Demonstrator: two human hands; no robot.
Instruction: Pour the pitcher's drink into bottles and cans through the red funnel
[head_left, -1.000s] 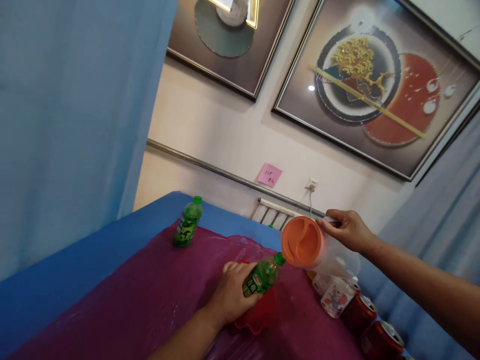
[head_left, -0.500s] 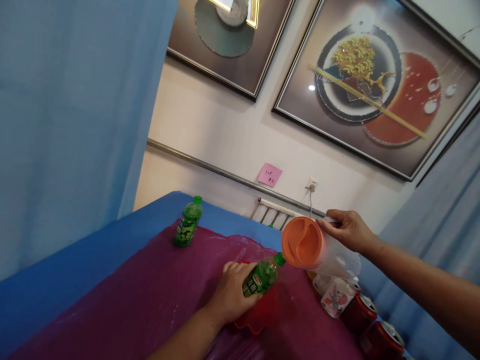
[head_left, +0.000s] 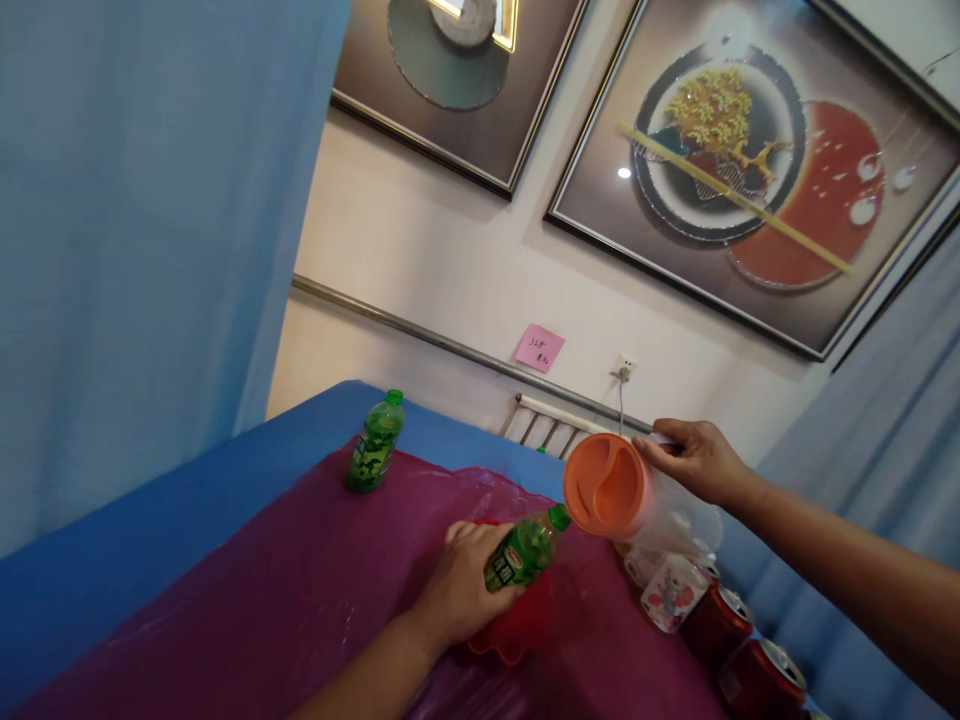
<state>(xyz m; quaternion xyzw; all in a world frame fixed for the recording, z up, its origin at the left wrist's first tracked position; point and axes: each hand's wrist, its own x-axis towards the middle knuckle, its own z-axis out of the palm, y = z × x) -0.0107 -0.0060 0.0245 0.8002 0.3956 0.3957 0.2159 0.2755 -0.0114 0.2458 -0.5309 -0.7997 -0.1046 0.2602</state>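
Observation:
My left hand (head_left: 469, 585) is wrapped round a green drink bottle (head_left: 527, 548), tilted with its green cap toward the upper right. Under that hand and bottle lies a red dish with a wavy rim (head_left: 511, 640), partly covered. My right hand (head_left: 701, 460) grips the handle of a clear plastic pitcher (head_left: 684, 510) with an orange lid (head_left: 604, 485). The pitcher is tipped so its lid faces left, close beside the bottle's cap; whether the two touch I cannot tell. No liquid is seen flowing.
Another green bottle (head_left: 375, 442) stands upright at the far left of the purple plastic sheet (head_left: 300, 590), which covers a blue table (head_left: 187, 480). Along the right edge are a printed cup (head_left: 673, 595) and red cans (head_left: 761, 678). A blue curtain (head_left: 150, 250) hangs at left.

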